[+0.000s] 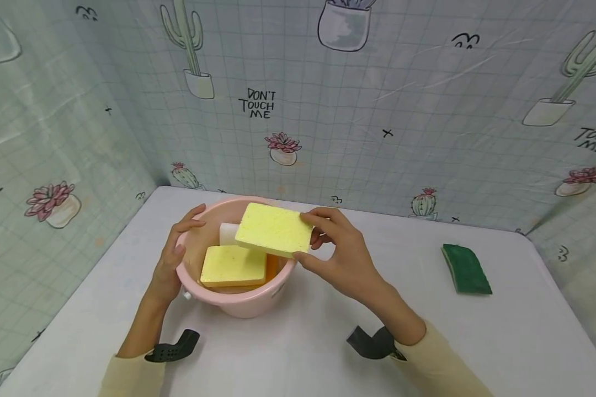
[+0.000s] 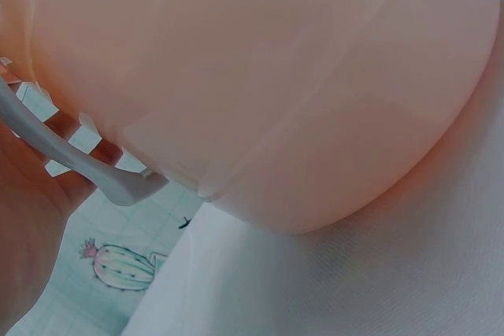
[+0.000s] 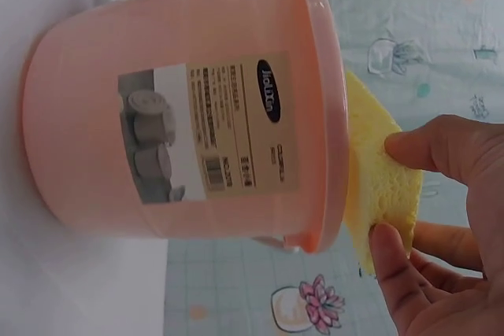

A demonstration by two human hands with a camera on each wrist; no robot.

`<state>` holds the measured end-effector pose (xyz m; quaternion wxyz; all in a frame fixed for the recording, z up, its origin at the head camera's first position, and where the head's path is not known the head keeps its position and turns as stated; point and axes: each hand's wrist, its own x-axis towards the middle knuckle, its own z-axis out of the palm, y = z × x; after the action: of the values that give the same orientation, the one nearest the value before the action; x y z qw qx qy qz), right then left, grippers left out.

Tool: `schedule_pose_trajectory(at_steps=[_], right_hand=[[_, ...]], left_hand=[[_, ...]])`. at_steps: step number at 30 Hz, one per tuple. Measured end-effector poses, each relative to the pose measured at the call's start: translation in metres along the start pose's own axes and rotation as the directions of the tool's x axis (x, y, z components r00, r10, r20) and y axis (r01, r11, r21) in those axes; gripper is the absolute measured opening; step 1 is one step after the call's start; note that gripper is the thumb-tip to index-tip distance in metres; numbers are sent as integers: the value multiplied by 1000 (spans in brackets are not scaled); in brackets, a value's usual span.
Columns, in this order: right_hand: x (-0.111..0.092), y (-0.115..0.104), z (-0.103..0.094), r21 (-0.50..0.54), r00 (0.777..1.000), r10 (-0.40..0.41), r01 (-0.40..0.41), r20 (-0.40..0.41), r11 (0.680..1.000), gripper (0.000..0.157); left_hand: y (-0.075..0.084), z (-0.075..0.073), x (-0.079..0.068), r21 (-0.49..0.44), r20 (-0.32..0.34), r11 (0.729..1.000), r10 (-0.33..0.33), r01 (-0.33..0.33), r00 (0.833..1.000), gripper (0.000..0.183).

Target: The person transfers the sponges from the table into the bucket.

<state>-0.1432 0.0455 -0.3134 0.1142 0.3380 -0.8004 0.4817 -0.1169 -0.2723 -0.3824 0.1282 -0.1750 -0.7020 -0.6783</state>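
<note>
A pink plastic bucket (image 1: 250,306) stands upright on the white table. My left hand (image 1: 168,270) grips its left rim, thumb and fingers spread along the edge; the grey carrying handle (image 2: 71,151) crosses that hand in the left wrist view. Between thumb and fingers, my right hand (image 1: 345,259) pinches a yellow sponge (image 1: 274,229) by its right end, over the bucket's mouth. In the right wrist view this sponge (image 3: 378,167) shows just past the rim. Inside the bucket lie another yellow sponge (image 1: 233,264), a white object (image 1: 227,234) and something orange (image 1: 272,268), partly hidden.
A green scouring pad (image 1: 467,269) lies on the right of the table (image 1: 377,242). Behind and at the sides hangs a curtain (image 1: 328,110) printed with cacti. Each wrist bears a black device, the left one (image 1: 174,347) near the table's front.
</note>
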Motion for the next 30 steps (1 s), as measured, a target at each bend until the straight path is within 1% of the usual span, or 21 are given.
schedule_pose_trajectory(at_steps=[6,11,14,21,30], right_hand=[[9,-9,14,29,996,-18,16,89,999,55],[14,-15,26,16,988,-16,13,153,1000,57],[17,-18,32,-10,982,-15,17,190,1000,58],[20,-23,39,-59,964,20,-4,264,998,60],[26,-30,44,-176,929,91,-29,358,984,60]], left_hand=[[1,1,2,-17,1,1000,2,-2,1000,46],[1,0,3,-5,4,1000,8,-8,1000,46],[1,0,2,3,-1,1000,0,0,1000,47],[1,1,2,-28,-10,999,-46,46,999,45],[2,-1,0,16,-12,1000,-21,21,1000,47]])
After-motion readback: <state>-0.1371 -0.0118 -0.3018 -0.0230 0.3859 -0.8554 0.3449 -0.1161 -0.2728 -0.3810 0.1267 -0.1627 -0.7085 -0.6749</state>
